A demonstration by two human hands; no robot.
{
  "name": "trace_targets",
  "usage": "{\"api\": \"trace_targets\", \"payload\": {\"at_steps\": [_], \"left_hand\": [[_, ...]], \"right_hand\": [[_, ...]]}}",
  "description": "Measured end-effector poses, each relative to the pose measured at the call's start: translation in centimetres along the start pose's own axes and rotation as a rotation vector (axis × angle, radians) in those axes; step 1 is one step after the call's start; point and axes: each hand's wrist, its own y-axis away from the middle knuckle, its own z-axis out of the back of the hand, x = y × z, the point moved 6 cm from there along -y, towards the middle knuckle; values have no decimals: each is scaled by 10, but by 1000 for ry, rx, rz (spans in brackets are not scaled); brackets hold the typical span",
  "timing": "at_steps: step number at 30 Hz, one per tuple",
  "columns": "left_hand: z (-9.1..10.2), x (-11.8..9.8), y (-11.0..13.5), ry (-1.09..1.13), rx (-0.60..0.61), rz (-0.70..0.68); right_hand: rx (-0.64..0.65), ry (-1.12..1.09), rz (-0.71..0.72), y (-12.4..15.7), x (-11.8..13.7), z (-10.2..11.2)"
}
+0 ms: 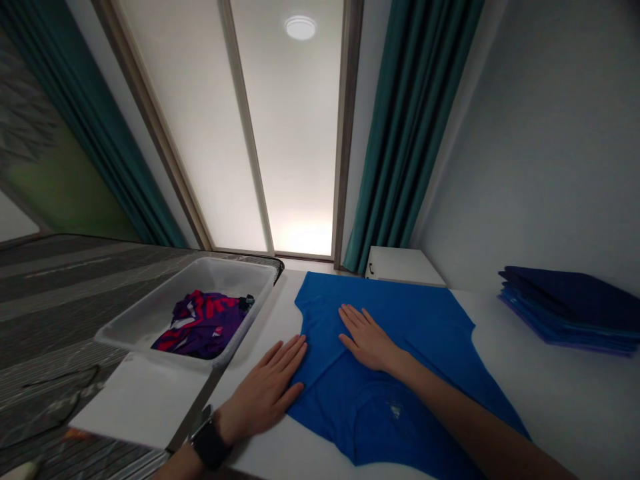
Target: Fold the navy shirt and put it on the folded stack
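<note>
A bright blue T-shirt [400, 347] lies spread on the white table [550, 387], one side folded inward. My left hand [267, 387] lies flat with fingers stretched out, resting on the table and touching the shirt's left folded edge. A dark watch sits on that wrist. My right hand [367, 337] is flat too, fingers together and extended, pressing on the shirt near its upper middle.
A grey plastic bin [150, 313] left of the table holds a purple, red and white garment [205, 323]. A stack of folded dark blue clothes [570, 307] sits at the table's right. Teal curtains, a frosted window and a small white cabinet [400, 263] stand behind.
</note>
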Motion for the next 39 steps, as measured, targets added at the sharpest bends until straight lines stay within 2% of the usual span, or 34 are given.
{"api": "trace_targets", "payload": {"at_steps": [5, 9, 14, 17, 20, 25, 31, 39], "left_hand": [[5, 2, 10, 12, 25, -27], [8, -2, 6, -1, -30, 28], [12, -37, -16, -8, -120, 4], [7, -62, -29, -2, -118, -62], [-3, -73, -34, -23, -95, -102], [-11, -70, -29, -39, -66, -142], [-8, -68, -28, -14, -28, -165], [3, -95, -28, 92, 46, -265]], "right_hand": [[-5, -49, 89, 39, 16, 4], [-25, -98, 150, 74, 21, 7], [-47, -159, 83, 113, 0, 8], [-67, -178, 10, 132, -16, 6], [-76, -179, -34, 147, -26, 3], [-54, -121, -36, 162, -26, -5], [-75, -82, -41, 163, -21, -7], [-132, -148, -114, 175, -24, -6]]}}
